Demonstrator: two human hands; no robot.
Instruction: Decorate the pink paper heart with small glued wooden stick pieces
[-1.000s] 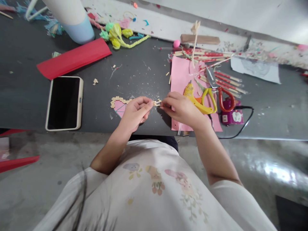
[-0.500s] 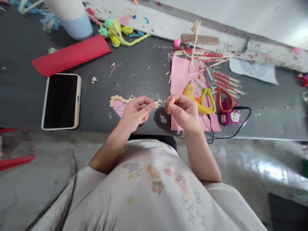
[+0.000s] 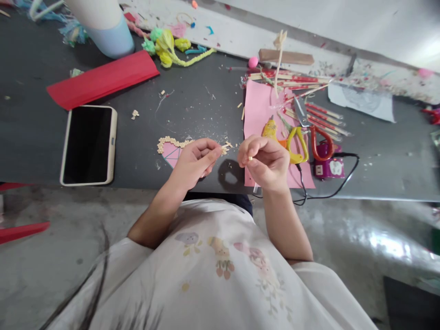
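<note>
My right hand (image 3: 264,162) holds a small pale piece of wooden stick (image 3: 250,158) between thumb and fingers, above the edge of the pink paper (image 3: 254,110). My left hand (image 3: 199,158) is closed in a pinch over the table; what it grips, if anything, I cannot make out. Just past its fingertips are several short cut stick pieces (image 3: 227,145). Partly hidden under the left hand lies a pink paper shape (image 3: 171,153) with drawn lines. Small round stick slices (image 3: 167,139) run along its upper edge.
A yellow glue gun (image 3: 270,127) and scissors (image 3: 322,143) lie on the right, with a black cord (image 3: 343,183). Wrapped sticks (image 3: 325,117) are behind them. On the left are a phone (image 3: 89,144), a red sheet (image 3: 103,79) and a white-and-blue bottle (image 3: 110,34).
My right hand has moved slightly right and its fingers have turned, showing the small stick piece more plainly. The left hand has stayed in place.
</note>
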